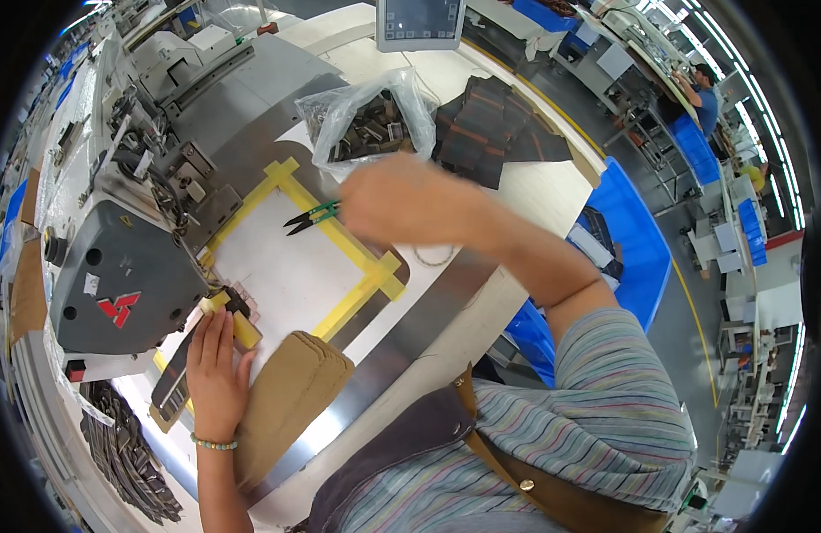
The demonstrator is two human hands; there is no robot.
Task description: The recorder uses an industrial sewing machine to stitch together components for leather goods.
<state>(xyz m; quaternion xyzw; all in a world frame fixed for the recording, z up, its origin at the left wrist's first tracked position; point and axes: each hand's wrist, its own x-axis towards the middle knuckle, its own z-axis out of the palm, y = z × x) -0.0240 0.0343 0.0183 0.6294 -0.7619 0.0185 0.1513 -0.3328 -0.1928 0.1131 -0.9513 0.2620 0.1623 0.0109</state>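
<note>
My left hand (213,373) lies with fingers stretched out and thumb apart. Its fingertips press at the sewing machine's (130,280) front end, beside a small yellow block (245,330). Next to that hand is a long dark fabric piece (172,382) with a light strip along it. My right hand (388,200) is blurred above the far right of a yellow-taped frame (341,311). Green-handled thread snips (313,216) lie right by its fingers, blades pointing left. The blur hides whether the fingers grip them.
A clear plastic bag (419,111) of small dark pieces stands behind my right hand, beside dark fabric panels (486,120). Brown pieces (290,391) are stacked near me. Dark strips (126,453) lie at left, a blue bin (637,258) at right. A screen (419,22) stands at the back.
</note>
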